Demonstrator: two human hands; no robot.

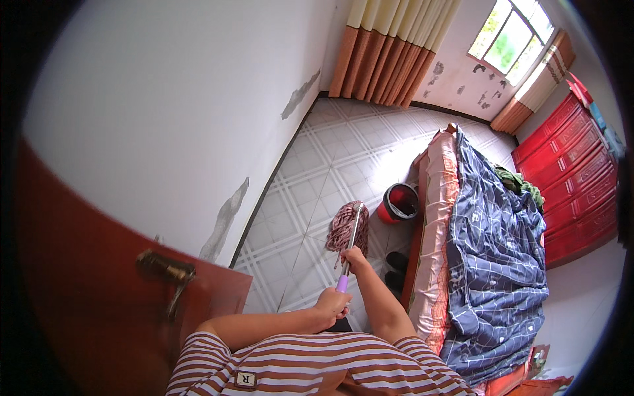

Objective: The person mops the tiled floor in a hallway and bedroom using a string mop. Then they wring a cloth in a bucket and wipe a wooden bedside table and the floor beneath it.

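A string mop with a pinkish-brown head lies spread on the tiled floor in front of me. Its metal handle slants down towards my body and ends in a purple grip. My right hand is closed around the metal pole, above the purple part. Lower down, close to my waist, my left hand is wrapped round the handle just below the purple part. The lower end of the handle is hidden by that hand.
A red bin with a black rim stands right of the mop, beside a bed with a dark blue checked quilt. Dark slippers lie by the bed. At left are a wall and a brown door; curtains hang at the far end.
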